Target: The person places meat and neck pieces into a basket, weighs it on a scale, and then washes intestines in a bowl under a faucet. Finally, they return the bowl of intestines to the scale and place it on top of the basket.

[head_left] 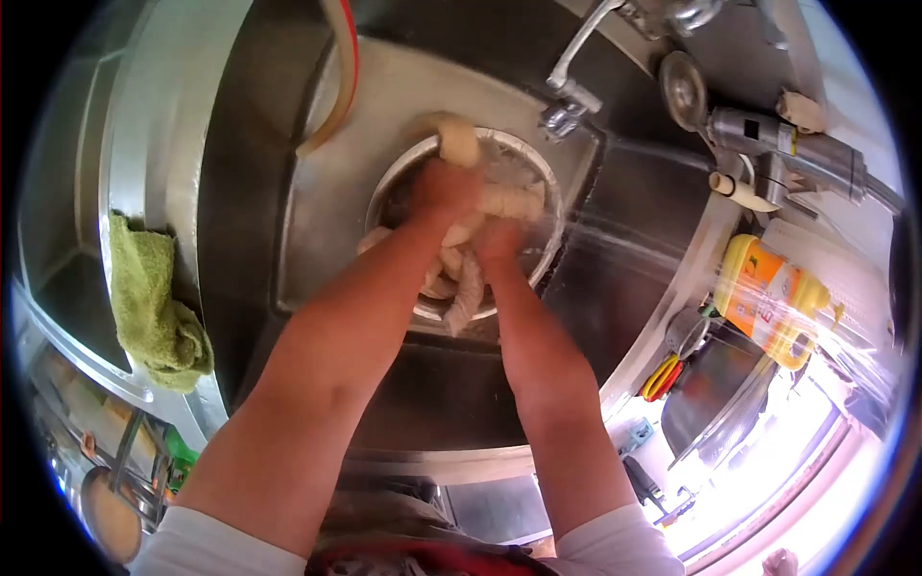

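A round metal basin point(550, 192) sits in the sink and holds several pale, thick, tube-like pieces point(464, 293); their exact kind I cannot make out. My left hand point(447, 195) is closed over one pale piece point(459, 144), whose rounded end sticks out beyond the knuckles. Just to the right and lower, my right hand point(501, 238) is closed against a pale length point(512, 202) that runs between the hands. Both hands are slightly blurred, and their fingers are partly hidden. One piece hangs over the basin's near rim.
The steel sink point(336, 211) surrounds the basin. A faucet point(571, 106) reaches over its far right, and a hose point(344, 82) hangs in at the far left. A green towel point(154, 298) drapes the left ledge. On the right stand a yellow bottle point(768, 298) and scissors point(661, 378).
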Action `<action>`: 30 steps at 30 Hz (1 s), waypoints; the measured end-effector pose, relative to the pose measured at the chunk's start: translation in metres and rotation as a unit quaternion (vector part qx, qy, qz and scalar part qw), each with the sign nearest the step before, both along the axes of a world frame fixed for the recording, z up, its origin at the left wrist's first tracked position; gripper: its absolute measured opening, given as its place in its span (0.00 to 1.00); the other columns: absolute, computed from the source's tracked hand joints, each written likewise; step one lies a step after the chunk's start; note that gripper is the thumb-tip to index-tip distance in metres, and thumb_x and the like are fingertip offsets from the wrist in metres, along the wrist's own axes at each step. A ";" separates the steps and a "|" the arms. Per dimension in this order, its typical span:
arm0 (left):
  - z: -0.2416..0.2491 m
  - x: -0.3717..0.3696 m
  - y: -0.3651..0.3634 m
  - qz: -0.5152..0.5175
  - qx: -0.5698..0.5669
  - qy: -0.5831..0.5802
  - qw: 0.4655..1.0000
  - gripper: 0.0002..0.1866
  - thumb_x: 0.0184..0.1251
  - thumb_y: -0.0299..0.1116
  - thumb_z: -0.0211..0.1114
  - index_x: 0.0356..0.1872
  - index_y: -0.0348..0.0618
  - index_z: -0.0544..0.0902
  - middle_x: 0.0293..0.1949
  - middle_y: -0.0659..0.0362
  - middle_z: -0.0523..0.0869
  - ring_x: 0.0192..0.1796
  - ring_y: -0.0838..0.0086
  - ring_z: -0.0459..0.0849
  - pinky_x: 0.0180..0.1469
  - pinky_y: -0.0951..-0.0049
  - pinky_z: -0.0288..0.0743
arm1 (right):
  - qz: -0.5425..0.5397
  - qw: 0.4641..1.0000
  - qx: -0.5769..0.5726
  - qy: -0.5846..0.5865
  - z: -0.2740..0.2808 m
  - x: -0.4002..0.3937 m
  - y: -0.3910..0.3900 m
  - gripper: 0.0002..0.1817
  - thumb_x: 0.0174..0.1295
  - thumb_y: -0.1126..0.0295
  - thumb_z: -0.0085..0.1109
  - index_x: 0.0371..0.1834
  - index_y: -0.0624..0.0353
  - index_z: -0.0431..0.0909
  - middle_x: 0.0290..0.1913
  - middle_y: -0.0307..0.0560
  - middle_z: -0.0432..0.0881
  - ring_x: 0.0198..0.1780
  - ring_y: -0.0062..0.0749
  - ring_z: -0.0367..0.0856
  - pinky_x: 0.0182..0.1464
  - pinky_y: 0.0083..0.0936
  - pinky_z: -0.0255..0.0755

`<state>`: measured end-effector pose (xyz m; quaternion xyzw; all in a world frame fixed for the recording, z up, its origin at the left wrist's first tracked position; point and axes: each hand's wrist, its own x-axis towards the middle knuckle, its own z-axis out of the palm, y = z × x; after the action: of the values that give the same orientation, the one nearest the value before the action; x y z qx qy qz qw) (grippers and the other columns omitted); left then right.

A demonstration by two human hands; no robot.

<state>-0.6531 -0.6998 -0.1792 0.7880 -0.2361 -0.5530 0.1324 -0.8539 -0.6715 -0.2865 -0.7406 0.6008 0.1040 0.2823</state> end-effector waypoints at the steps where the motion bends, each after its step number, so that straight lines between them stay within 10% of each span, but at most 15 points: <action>1: 0.009 0.003 -0.009 0.008 -0.016 -0.021 1.000 0.24 0.61 0.54 0.54 0.37 0.44 0.86 0.36 0.50 0.87 0.42 0.52 0.85 0.46 0.59 0.76 | -0.011 0.999 0.021 -0.034 -0.003 -0.011 -0.012 0.17 0.57 0.69 0.56 0.50 0.61 0.77 0.48 0.58 0.80 0.44 0.48 0.80 0.45 0.41 0.72; 7: 0.057 0.000 0.060 -0.317 -0.273 -0.123 0.900 0.17 0.56 0.31 0.59 0.48 0.49 0.81 0.62 0.50 0.71 0.68 0.55 0.65 0.65 0.37 0.54 | -0.309 0.877 0.066 -0.361 0.118 0.006 -0.028 0.12 0.61 0.71 0.55 0.47 0.63 0.76 0.43 0.45 0.80 0.40 0.31 0.79 0.43 0.25 0.74; 13: 0.081 -0.013 0.122 -0.288 -0.237 -0.218 0.902 0.51 0.42 0.45 0.73 0.69 0.39 0.59 0.69 0.38 0.56 0.73 0.41 0.48 0.72 0.42 0.41 | -0.032 0.957 -0.200 -0.208 0.141 0.077 -0.057 0.20 0.56 0.63 0.63 0.48 0.63 0.75 0.48 0.58 0.79 0.45 0.45 0.81 0.52 0.34 0.74; 16: 0.050 -0.010 0.099 -0.283 -0.295 -0.217 0.887 0.60 0.32 0.48 0.77 0.70 0.36 0.54 0.68 0.35 0.56 0.73 0.41 0.49 0.72 0.46 0.44 | -0.041 0.967 -0.140 -0.211 0.095 0.101 -0.057 0.22 0.52 0.62 0.65 0.48 0.61 0.75 0.47 0.61 0.80 0.45 0.53 0.80 0.51 0.37 0.74; 19: 0.017 -0.006 0.079 -0.376 -0.298 -0.248 0.842 0.58 0.34 0.44 0.77 0.71 0.38 0.55 0.68 0.38 0.57 0.74 0.43 0.49 0.72 0.52 0.49 | -0.108 0.972 -0.131 -0.160 0.091 0.097 -0.063 0.14 0.51 0.65 0.62 0.38 0.60 0.77 0.34 0.57 0.83 0.38 0.53 0.82 0.43 0.39 0.76; 25: 0.029 0.027 0.043 -0.384 -0.435 -0.149 0.801 0.45 0.37 0.33 0.73 0.64 0.35 0.65 0.65 0.41 0.66 0.68 0.51 0.66 0.65 0.56 0.65 | -0.037 0.964 -0.183 -0.190 0.100 0.044 -0.079 0.11 0.49 0.67 0.66 0.34 0.60 0.79 0.32 0.52 0.83 0.33 0.36 0.82 0.39 0.31 0.76; 27: 0.036 0.027 0.044 -0.365 -0.383 -0.103 0.842 0.41 0.40 0.31 0.72 0.62 0.36 0.68 0.62 0.42 0.70 0.64 0.51 0.70 0.64 0.57 0.66 | -0.088 0.961 -0.151 -0.215 0.115 0.058 -0.086 0.16 0.50 0.63 0.65 0.39 0.62 0.79 0.37 0.56 0.83 0.39 0.44 0.82 0.44 0.35 0.75; 30: 0.046 0.012 0.068 -0.096 -0.324 -0.140 0.931 0.35 0.46 0.33 0.69 0.60 0.38 0.69 0.56 0.41 0.75 0.59 0.50 0.74 0.59 0.57 0.69 | -0.220 0.923 -0.136 -0.285 0.110 0.084 -0.090 0.17 0.53 0.64 0.66 0.41 0.63 0.79 0.37 0.50 0.83 0.36 0.34 0.81 0.38 0.30 0.75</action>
<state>-0.6416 -0.6316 -0.1329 0.7456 -0.4929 -0.3403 0.2920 -0.7701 -0.7613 -0.1766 -0.6197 0.6511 -0.2588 0.3537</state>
